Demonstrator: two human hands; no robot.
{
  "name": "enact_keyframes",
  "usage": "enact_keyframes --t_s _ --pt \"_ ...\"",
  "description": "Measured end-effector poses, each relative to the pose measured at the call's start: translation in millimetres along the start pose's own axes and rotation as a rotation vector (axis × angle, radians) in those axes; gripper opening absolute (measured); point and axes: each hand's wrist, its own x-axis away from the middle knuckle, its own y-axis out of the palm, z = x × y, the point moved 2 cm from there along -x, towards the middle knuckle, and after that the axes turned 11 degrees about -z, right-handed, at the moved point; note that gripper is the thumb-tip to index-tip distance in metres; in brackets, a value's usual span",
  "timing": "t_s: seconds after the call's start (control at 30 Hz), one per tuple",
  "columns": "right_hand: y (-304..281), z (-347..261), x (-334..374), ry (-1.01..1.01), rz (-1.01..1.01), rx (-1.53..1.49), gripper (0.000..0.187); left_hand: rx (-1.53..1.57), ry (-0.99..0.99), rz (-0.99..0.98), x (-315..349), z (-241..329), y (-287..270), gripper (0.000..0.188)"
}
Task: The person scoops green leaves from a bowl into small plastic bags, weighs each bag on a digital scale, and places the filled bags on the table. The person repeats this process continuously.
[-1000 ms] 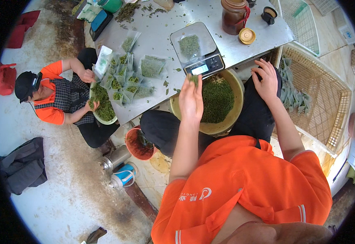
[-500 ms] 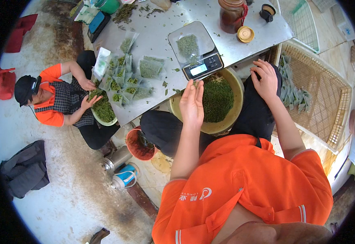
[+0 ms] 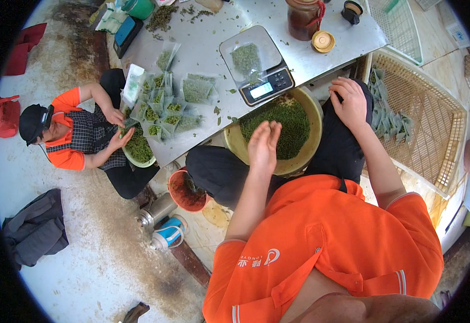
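My left hand hangs above the near left part of a yellowish basin, its fingers drawn together and slightly curled. Whatever is between the fingertips, if anything, is too small to make out. Small dark-green dried buds or leaves fill the basin beneath it. On my right knee rests my right hand, empty, fingers loosely bent and the thumb apart. A digital scale stands at the table's near edge with its display lit. On its plate lies a clear bag of green herb.
Several filled bags cover the left of the metal table. A brown jar stands far right. More bags lie in a woven crate at right. Left, a co-worker handles greens over a bowl. A red bucket stands below.
My left hand has drawn back from the scale's front edge to over the basin. The co-worker's hands have shifted and now hold a small bag. My right hand stays on the knee.
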Motion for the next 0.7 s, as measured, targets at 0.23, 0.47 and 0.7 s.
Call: enact_keyframes --t_s 0.23,0.47,0.7 --pt "-3 1 2 -0.004 0.016 0.004 0.009 0.058 0.223 -0.176 -35 74 77 0.062" --pt "-3 0 0 -0.010 -0.005 -0.008 0.009 -0.181 0.127 -0.150 -8 48 50 0.046" --pt "-1 -2 -4 -0.023 0.003 -0.051 0.013 -1.471 0.253 -0.261 9 19 3 0.037"
